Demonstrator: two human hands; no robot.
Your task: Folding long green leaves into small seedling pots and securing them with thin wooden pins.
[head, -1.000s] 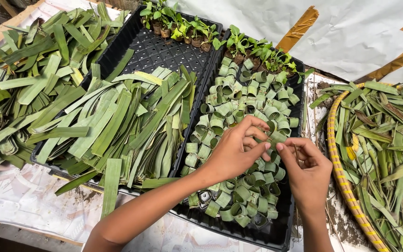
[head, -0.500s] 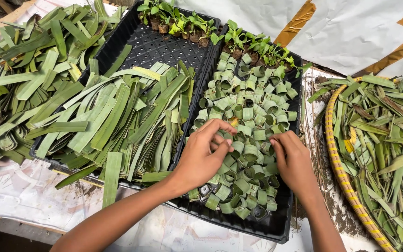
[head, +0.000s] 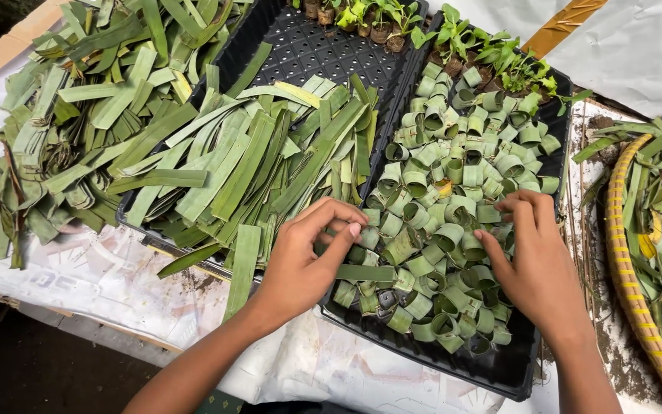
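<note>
A second ago I had both hands raised together over the leaf rings, fingertips meeting on one piece. Now they are apart and down in the black tray (head: 499,372). My left hand (head: 304,257) has slid toward 8 o'clock and pinches a flat leaf strip (head: 365,272) lying across the leaf rings (head: 453,207). My right hand (head: 538,264) has dropped toward 4 o'clock, fingers spread on the rings.

Your leaf rings (head: 453,230) fill the right tray (head: 499,368). Left of that tray, flat leaf strips (head: 254,161) lie in a second tray (head: 308,46); behind it stand seedlings (head: 499,65); right of it sits a basket (head: 630,284).
</note>
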